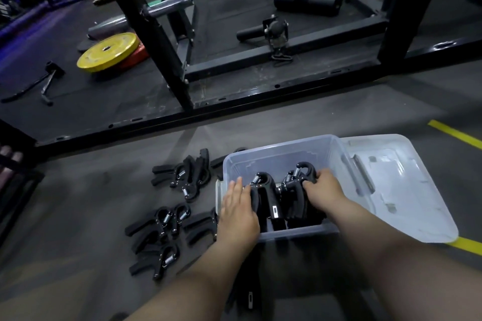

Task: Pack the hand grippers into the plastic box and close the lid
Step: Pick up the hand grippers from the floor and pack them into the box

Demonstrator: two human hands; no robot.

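Plastic box: we are steadying hand grippers, left grip released flat, right grip grasping one; we are fearing proud handles jamming the lid.

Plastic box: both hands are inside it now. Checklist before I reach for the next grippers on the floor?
1. Lid off the plastic box: ok, it lies beside it on the right.
2. Room left in the box: ok, the far part is bare.
3. Hands free: not ok. The right hand grips the packed grippers and the left hand rests flat against them.
4. Loose grippers in reach: likely ok, piled on the floor left of the box.
5. Packed grippers settled: cannot tell.
6. Ready to close: not ok.
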